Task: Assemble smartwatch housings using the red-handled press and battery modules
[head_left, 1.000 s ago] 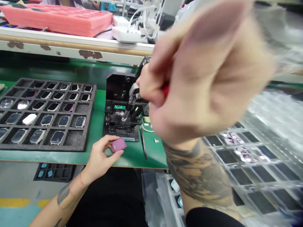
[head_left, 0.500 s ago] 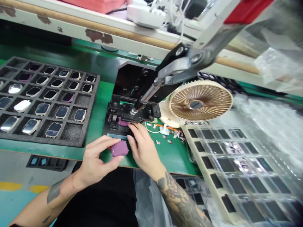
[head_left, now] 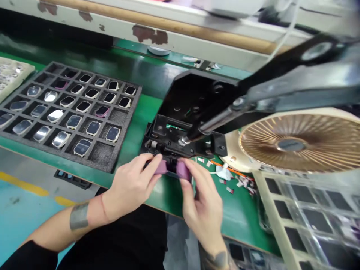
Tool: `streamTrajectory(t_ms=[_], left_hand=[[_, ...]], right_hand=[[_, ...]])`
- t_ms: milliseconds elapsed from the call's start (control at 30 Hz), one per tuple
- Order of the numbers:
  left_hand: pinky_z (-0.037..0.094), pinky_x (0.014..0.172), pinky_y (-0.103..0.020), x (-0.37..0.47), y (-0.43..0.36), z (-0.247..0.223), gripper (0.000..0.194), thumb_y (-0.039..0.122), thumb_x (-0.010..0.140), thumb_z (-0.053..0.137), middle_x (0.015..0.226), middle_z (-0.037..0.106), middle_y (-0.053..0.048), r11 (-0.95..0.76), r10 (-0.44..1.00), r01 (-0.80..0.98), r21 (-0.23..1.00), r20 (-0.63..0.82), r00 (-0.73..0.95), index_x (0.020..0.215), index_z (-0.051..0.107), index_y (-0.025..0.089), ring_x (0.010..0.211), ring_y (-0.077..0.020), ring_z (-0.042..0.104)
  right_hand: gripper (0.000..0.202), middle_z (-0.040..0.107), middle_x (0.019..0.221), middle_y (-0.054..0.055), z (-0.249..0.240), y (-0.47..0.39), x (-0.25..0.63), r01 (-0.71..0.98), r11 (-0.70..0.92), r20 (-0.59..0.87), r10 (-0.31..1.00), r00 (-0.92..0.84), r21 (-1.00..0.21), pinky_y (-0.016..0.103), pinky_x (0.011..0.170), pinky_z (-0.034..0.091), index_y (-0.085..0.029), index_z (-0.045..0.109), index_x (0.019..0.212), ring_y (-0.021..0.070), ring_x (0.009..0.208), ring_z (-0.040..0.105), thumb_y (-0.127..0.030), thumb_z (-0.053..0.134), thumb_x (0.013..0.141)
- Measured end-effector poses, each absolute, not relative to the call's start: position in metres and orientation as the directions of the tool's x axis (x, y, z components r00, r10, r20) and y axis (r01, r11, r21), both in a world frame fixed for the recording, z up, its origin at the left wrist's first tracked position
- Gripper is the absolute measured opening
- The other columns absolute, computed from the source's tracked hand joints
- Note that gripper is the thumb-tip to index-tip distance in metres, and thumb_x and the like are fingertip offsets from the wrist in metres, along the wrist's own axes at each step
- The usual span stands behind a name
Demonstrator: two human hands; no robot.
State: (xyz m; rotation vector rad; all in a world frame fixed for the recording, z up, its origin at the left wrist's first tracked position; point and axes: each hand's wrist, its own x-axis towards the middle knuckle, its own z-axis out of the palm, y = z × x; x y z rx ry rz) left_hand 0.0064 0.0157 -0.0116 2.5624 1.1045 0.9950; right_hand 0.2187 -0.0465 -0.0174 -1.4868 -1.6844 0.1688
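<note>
My left hand pinches a purple watch case between thumb and fingers, in front of the black press fixture. Just to its right, my right hand grips a second purple watch case by its edges. A small gap parts the two cases. Both are close to the fixture's front edge, and the fingers cover much of them. A metal lever arm rises from the fixture toward the upper right.
A dark foam tray holding several watches lies on the left. To the right stand a round fan, small loose connectors and a pale tray of dark squares. The green bench ends near my lap.
My right hand has drawn back from the fixture and now holds a purple watch case. My left hand has moved its case up to the fixture's front. The view has shifted.
</note>
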Motion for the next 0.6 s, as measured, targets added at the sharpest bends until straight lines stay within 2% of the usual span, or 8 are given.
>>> streamTrajectory(t_ms=[100, 200, 333, 400, 467, 533, 600], left_hand=[[0.065, 0.066, -0.035, 0.030, 0.039, -0.006, 0.027, 0.019, 0.112, 0.063, 0.127, 0.079, -0.014, -0.690, 0.714, 0.686, 0.232, 0.369, 0.594, 0.136, 0.075, 0.017, 0.085, -0.0239, 0.082], [0.061, 0.062, -0.036, 0.045, 0.053, -0.001, 0.022, 0.013, 0.109, 0.061, 0.118, 0.081, -0.013, -0.676, 0.737, 0.705, 0.214, 0.209, 0.643, 0.118, 0.080, 0.018, 0.080, -0.0258, 0.082], [0.064, 0.067, -0.042, 0.044, 0.050, -0.003, 0.038, 0.009, 0.105, 0.059, 0.129, 0.081, -0.020, -0.694, 0.716, 0.668, 0.269, 0.154, 0.681, 0.138, 0.076, 0.012, 0.086, -0.0328, 0.083], [0.066, 0.073, -0.044, 0.038, 0.042, -0.004, 0.046, 0.006, 0.103, 0.055, 0.138, 0.079, -0.022, -0.680, 0.725, 0.640, 0.357, 0.197, 0.660, 0.146, 0.072, 0.012, 0.089, -0.0323, 0.083], [0.069, 0.085, -0.043, 0.033, 0.031, -0.001, 0.045, 0.008, 0.105, 0.054, 0.147, 0.076, -0.020, -0.643, 0.736, 0.523, 0.559, 0.264, 0.624, 0.146, 0.071, 0.015, 0.099, -0.0300, 0.084], [0.069, 0.091, -0.039, 0.029, 0.018, 0.005, 0.039, 0.017, 0.109, 0.058, 0.146, 0.077, -0.015, -0.523, 0.753, 0.277, 0.806, 0.285, 0.593, 0.146, 0.069, 0.019, 0.104, -0.0262, 0.083], [0.068, 0.082, -0.032, 0.026, 0.007, 0.011, 0.035, 0.026, 0.109, 0.068, 0.129, 0.081, -0.012, -0.324, 0.800, 0.035, 0.945, 0.254, 0.543, 0.143, 0.069, 0.019, 0.097, -0.0226, 0.081]], right_hand=[[0.051, 0.073, 0.149, 0.012, -0.020, -0.061, 0.227, 0.748, 0.217, 0.547, 0.806, 0.226, -0.627, 0.056, 0.120, 0.059, -0.028, 0.066, 0.159, 0.0317, 0.139, 0.070, -0.020, 0.066, 0.108], [0.050, 0.071, 0.152, 0.015, -0.025, -0.065, 0.233, 0.732, 0.173, 0.528, 0.800, 0.286, -0.659, 0.061, 0.121, 0.058, -0.027, 0.067, 0.158, 0.0342, 0.141, 0.069, -0.023, 0.067, 0.108], [0.051, 0.073, 0.149, 0.014, -0.027, -0.066, 0.236, 0.723, 0.207, 0.518, 0.822, 0.238, -0.660, 0.059, 0.118, 0.063, -0.028, 0.068, 0.158, 0.0336, 0.139, 0.072, -0.021, 0.066, 0.107], [0.054, 0.075, 0.147, 0.013, -0.023, -0.066, 0.236, 0.736, 0.233, 0.537, 0.819, 0.205, -0.636, 0.057, 0.116, 0.065, -0.030, 0.066, 0.159, 0.0330, 0.138, 0.073, -0.017, 0.066, 0.106], [0.062, 0.076, 0.145, 0.012, -0.017, -0.066, 0.233, 0.769, 0.280, 0.579, 0.803, 0.141, -0.575, 0.055, 0.111, 0.069, -0.031, 0.063, 0.163, 0.0324, 0.136, 0.075, -0.011, 0.065, 0.104], [0.071, 0.076, 0.146, 0.012, -0.010, -0.063, 0.226, 0.787, 0.368, 0.619, 0.785, 0.021, -0.495, 0.052, 0.107, 0.071, -0.031, 0.059, 0.168, 0.0314, 0.134, 0.075, -0.005, 0.064, 0.102], [0.076, 0.074, 0.147, 0.014, -0.004, -0.059, 0.216, 0.778, 0.464, 0.635, 0.764, -0.110, -0.423, 0.051, 0.106, 0.071, -0.028, 0.054, 0.171, 0.0309, 0.135, 0.075, 0.000, 0.064, 0.101]])
